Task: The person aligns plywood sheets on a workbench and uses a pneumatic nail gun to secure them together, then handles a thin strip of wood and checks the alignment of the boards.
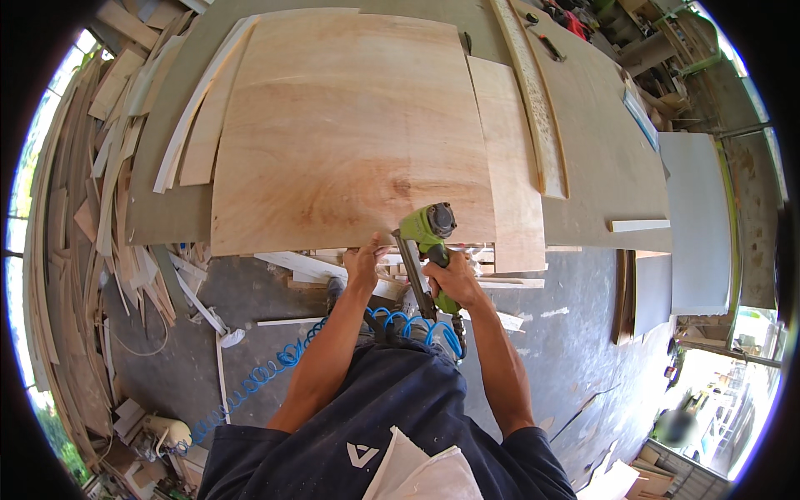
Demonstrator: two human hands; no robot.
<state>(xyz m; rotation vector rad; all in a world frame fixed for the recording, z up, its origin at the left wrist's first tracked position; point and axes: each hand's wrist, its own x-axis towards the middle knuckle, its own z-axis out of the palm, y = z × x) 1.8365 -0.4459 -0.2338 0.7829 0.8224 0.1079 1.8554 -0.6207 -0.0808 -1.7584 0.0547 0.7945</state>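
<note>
A large plywood sheet (350,133) lies flat on a grey worktable (608,175). My right hand (454,282) grips the handle of a green pneumatic nail gun (427,229) whose head rests at the sheet's near edge. My left hand (364,260) presses its fingers on that same edge, just left of the gun. A coiled blue air hose (275,362) runs from the gun's base down to the floor at the lower left.
Narrow plywood strips (510,158) lie right of the sheet, thin offcuts (196,125) to its left. Scrap wood piles up along the left wall (108,208). Loose battens (300,267) lie under the table edge. A grey panel (696,217) stands at right.
</note>
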